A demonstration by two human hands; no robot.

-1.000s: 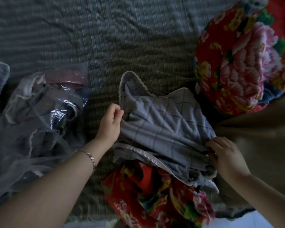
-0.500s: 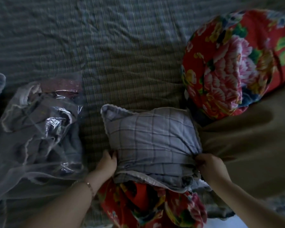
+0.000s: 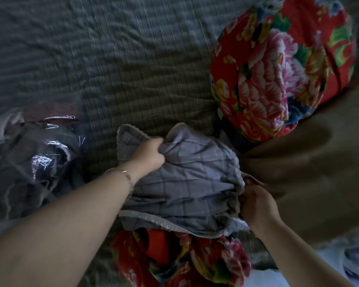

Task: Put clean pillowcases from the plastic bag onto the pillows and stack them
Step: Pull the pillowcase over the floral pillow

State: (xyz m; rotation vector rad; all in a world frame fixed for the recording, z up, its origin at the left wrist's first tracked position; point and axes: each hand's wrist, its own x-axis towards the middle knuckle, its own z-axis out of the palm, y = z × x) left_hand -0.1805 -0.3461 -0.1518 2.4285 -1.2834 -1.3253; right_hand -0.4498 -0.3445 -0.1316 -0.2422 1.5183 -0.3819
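Observation:
A grey checked pillowcase (image 3: 195,175) covers the far part of a red floral pillow (image 3: 174,259), whose near end sticks out below its bunched open edge. My left hand (image 3: 148,155) grips a fold of the pillowcase near its top left corner. My right hand (image 3: 255,204) pinches the gathered edge at the pillowcase's right side. A second red floral pillow (image 3: 278,73) lies bare at the upper right. The clear plastic bag (image 3: 31,160), holding more grey cloth, lies at the left.
Everything rests on a bed with a grey-green striped cover (image 3: 112,69). A brown blanket (image 3: 311,172) spreads on the right. Blue and white patterned cloth (image 3: 356,264) shows at the bottom right corner.
My left hand moved from the pillowcase's lower left edge up to its top and gripped a fold there. The smooth top of the pillowcase has crumpled. The right hand kept its hold.

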